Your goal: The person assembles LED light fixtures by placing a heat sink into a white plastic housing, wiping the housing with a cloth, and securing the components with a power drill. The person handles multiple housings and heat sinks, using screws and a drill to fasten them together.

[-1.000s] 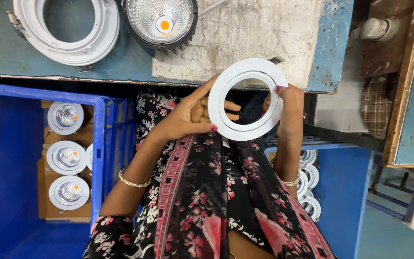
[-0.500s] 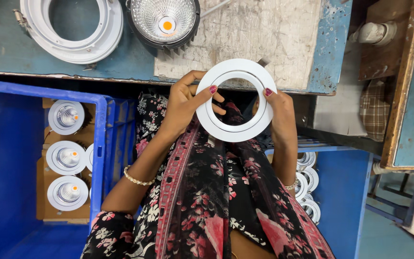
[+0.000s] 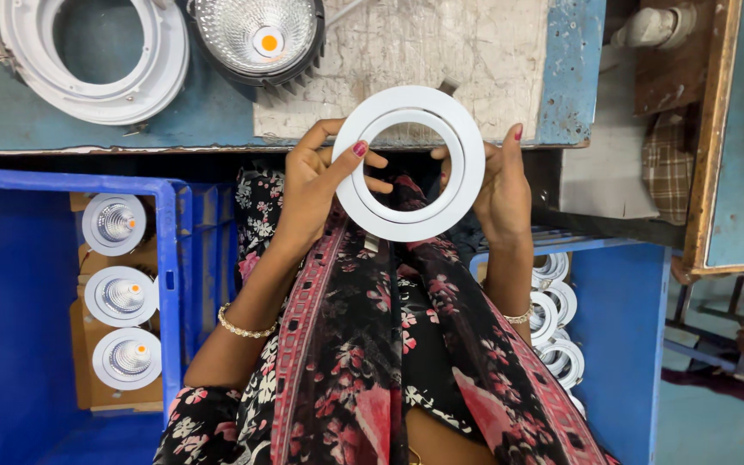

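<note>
The flat white plastic trim ring point(image 3: 409, 163) is shown held up between both hands above the lap, just in front of the near edge of the blue-painted table point(image 3: 10, 103). The left hand point(image 3: 316, 185) is closed on the ring's left side, the thumb laid over the front face and the fingers curled behind and through the opening. The right hand point(image 3: 501, 189) is closed on the right rim, the palm against the outer edge and the fingertips showing inside the opening.

Compared with the two preceding views, the ring has been raised and shifted slightly to the left, and it is now presented nearly face-on to the camera, so that the stepped inner lip can be seen all round. The right hand, earlier largely hidden behind the ring, has been brought round to its side. This is judged to be a turning-over or inspection of the part, with both grips kept throughout.

On the table, a larger white round housing point(image 3: 95, 53) and a silver faceted reflector lamp with an orange centre point(image 3: 257, 36) lie well apart from the ring, untouched. Similar small lamps point(image 3: 122, 297) are stacked in the blue plastic crate point(image 3: 170, 258) at the left, and further white rings point(image 3: 557, 331) in a crate at the right.
</note>
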